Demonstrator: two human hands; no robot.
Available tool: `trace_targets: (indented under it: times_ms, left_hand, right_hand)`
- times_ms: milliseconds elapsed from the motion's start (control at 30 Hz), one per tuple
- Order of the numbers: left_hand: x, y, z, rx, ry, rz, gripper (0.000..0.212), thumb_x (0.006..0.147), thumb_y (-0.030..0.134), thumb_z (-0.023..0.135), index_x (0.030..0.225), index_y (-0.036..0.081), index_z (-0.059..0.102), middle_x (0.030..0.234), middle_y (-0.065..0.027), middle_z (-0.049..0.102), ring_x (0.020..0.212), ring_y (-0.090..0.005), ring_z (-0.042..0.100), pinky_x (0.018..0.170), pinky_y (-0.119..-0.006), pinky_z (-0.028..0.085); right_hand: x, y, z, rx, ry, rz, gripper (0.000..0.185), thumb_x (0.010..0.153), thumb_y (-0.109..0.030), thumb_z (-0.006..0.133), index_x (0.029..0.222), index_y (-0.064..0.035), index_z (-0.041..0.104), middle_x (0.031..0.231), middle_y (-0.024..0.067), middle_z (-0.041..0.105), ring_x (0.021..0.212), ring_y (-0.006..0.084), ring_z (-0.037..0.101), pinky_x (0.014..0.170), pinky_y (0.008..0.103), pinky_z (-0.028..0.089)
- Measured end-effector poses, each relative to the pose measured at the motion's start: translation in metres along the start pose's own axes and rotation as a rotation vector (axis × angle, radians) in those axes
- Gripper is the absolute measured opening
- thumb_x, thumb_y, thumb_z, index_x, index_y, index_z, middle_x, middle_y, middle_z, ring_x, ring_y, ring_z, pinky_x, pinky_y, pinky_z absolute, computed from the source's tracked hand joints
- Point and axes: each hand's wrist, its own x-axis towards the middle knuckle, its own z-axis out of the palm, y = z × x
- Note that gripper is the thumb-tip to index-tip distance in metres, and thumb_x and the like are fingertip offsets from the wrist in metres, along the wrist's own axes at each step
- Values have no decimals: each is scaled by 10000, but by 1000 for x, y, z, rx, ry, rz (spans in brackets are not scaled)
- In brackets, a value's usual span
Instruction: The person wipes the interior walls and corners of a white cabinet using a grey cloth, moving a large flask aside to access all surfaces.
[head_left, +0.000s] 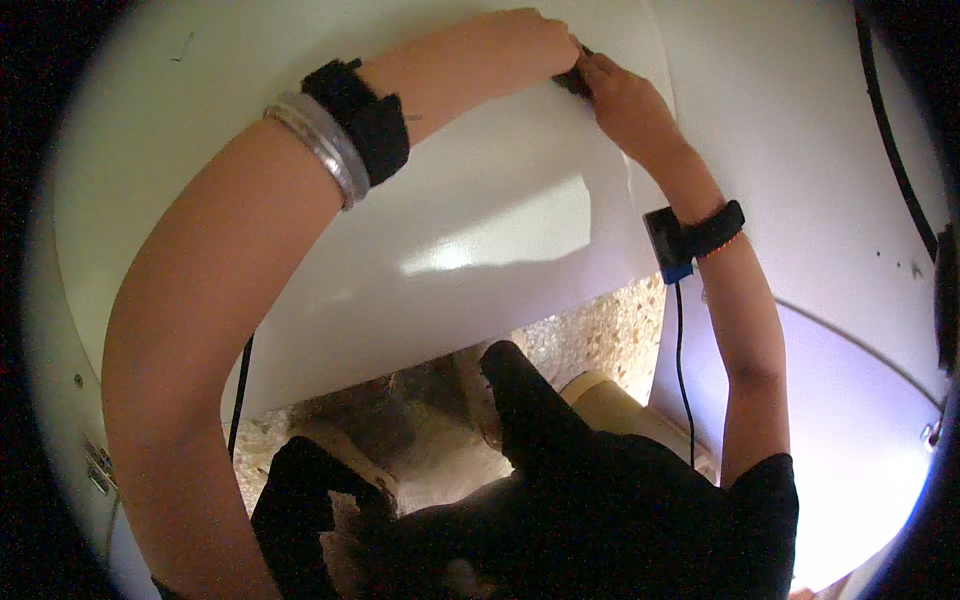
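At the top of the view both hands meet over a smooth white panel (487, 172). My right hand (630, 105) has its fingers closed around the edge of a small dark object (574, 81), too shadowed to name. My left hand (547, 37) reaches in from the left and touches or nearly touches the same object. Its fingers are turned away and hidden, so its grip is unclear. A black wrist strap (364, 124) and silver bangles (322, 146) sit on the left forearm. The right wrist wears a black strap with a small device (667, 244) and a cable.
Below the panel's lower edge lies a speckled terrazzo floor (600, 330), with a cream-coloured container (607, 394) on it. White panels (750, 187) rise at the right, with a black cable (889, 142) along the far side. A metal latch-like fitting (97, 469) is at lower left.
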Motion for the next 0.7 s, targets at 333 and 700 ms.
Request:
trace_targets:
  times_ms: [333, 700]
  left_hand:
    - [-61, 92, 19, 196, -99, 240, 221, 717, 110, 513, 809, -64, 615, 818, -184, 612, 805, -277, 605, 673, -349, 507]
    - [-38, 85, 33, 39, -192, 143, 170, 740, 79, 513, 827, -36, 603, 860, -143, 619, 817, -254, 605, 710, -326, 500]
  right_hand:
    - [-104, -102, -41, 83, -228, 152, 534, 768, 3, 476, 1292, -4, 371, 1051, 196, 560, 781, 314, 604, 674, 349, 512]
    - [-106, -93, -35, 80, -127, 208, 577, 746, -13, 470, 1309, -34, 343, 1081, 162, 567, 797, 298, 615, 660, 362, 525]
